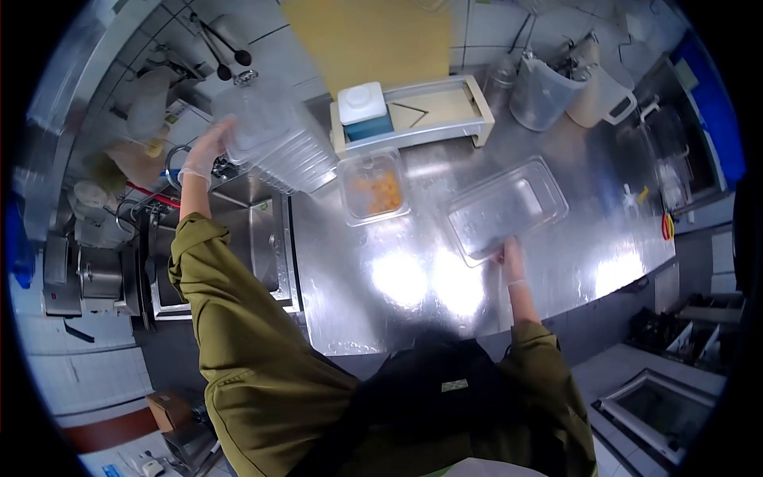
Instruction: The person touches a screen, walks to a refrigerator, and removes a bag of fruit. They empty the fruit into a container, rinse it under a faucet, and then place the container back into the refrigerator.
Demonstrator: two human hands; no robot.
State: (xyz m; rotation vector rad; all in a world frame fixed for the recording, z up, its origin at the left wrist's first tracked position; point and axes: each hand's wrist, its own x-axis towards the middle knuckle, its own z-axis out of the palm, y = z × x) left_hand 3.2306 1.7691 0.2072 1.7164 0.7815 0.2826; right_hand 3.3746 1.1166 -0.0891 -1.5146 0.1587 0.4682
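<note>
At the upper left, my left hand (210, 149), in a clear glove, is at the near side of a tall stack of clear plastic containers (290, 147); its fingers press against the top one. My right hand (513, 261), also gloved, grips the near edge of an empty clear rectangular container (509, 208) over the steel counter (342, 294). Between the two, a lidded clear container (373, 187) with orange pieces inside stands on the counter.
A sink (246, 230) lies left of the counter. Along the back stand a cream slicer (429, 115) with a white-topped blue block (363, 107), and two plastic jugs (544, 95). Red-handled scissors (667, 227) hang at the right edge.
</note>
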